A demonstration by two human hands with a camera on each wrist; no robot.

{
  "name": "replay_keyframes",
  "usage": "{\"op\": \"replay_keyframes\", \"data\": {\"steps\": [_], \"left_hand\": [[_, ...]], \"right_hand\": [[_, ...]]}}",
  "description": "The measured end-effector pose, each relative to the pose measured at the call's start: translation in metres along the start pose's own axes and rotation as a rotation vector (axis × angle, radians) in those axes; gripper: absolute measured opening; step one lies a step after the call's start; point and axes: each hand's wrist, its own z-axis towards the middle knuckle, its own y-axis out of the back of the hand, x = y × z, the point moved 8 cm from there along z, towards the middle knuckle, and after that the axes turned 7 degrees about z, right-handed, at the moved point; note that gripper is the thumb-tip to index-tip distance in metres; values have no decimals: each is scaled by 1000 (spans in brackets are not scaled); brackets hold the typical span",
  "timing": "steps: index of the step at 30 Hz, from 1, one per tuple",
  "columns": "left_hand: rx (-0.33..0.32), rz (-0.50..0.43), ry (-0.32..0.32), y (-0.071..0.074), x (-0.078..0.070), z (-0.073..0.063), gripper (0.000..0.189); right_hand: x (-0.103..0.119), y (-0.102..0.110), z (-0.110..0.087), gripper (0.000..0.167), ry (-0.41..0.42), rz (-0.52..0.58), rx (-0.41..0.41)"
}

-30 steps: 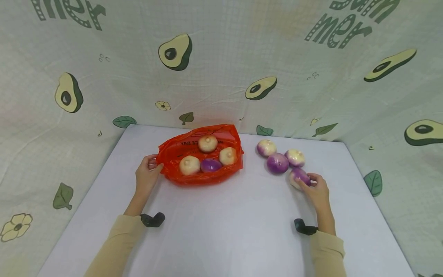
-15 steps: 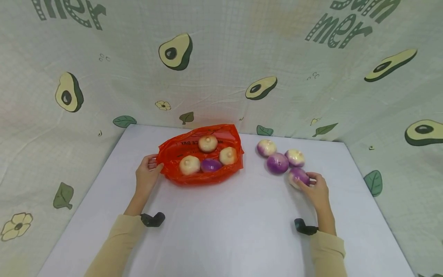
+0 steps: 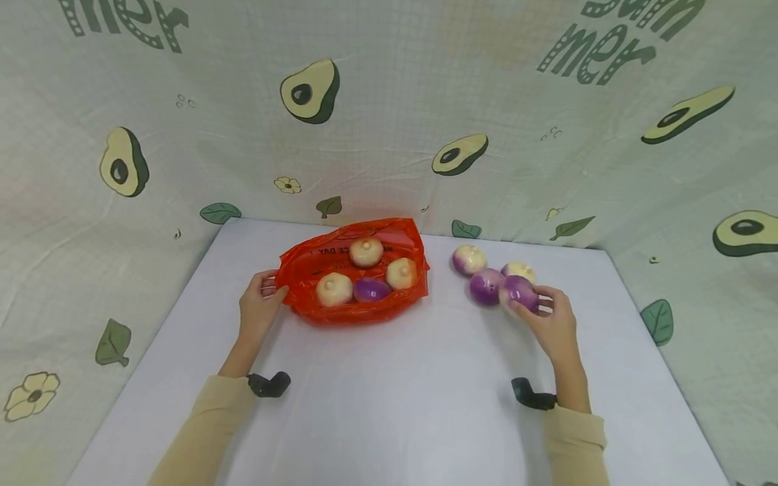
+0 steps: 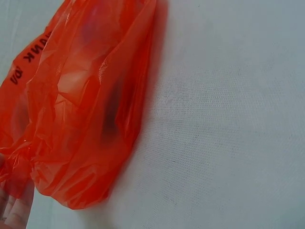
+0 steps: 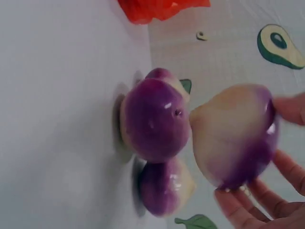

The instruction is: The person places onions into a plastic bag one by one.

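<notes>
A red plastic bag [image 3: 358,314] lies with its mouth spread wide, holding three pale turnips [image 3: 333,290] and a purple one [image 3: 371,289]. My left hand [image 3: 256,307] pinches the bag's left edge; in the left wrist view its fingers [image 4: 18,210] show partly behind the crumpled plastic. To the right, my right hand [image 3: 554,320] grips a purple-and-white turnip [image 5: 233,138] between thumb and fingers, raised off the table. Beside it sit three more turnips: a fully purple one [image 3: 484,287], a white-topped one [image 3: 469,258] and another [image 3: 519,270] partly hidden behind the held one.
A white-covered table [image 3: 389,405] carries everything. Behind it and at the sides hangs a cloth [image 3: 389,101] printed with avocados and leaves. Each wrist wears a black camera, one on the left [image 3: 270,385] and one on the right [image 3: 533,395].
The right hand has lifted its turnip from the table and shifted it slightly up and left in the head view, now overlapping the turnip behind. The left hand and bag stay put.
</notes>
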Motion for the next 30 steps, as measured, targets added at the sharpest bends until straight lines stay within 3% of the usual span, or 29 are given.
{"op": "replay_keyframes", "data": {"steps": [4, 6, 10, 14, 19, 26, 30], "left_hand": [[-6, -6, -4, 0, -1, 1, 38], [-14, -13, -7, 0, -1, 0, 38], [-25, -32, -15, 1, -2, 1, 37], [-18, -32, -9, -1, -1, 1, 37], [-21, -20, -4, -2, 2, 2, 38], [-62, -24, -25, 1, 3, 2, 37], [-67, -40, -26, 0, 4, 2, 36]], "right_hand": [[21, -13, -1, 39, 100, 26, 9], [28, -23, 0, 39, 133, 17, 50], [31, -47, -1, 43, 167, -20, 168], [29, -84, -16, 48, 162, -59, 375], [40, -137, -64, 56, 148, -81, 611], [88, -222, -155, 61, 446, -163, 882], [108, -265, -180, 69, 540, -245, 890]]}}
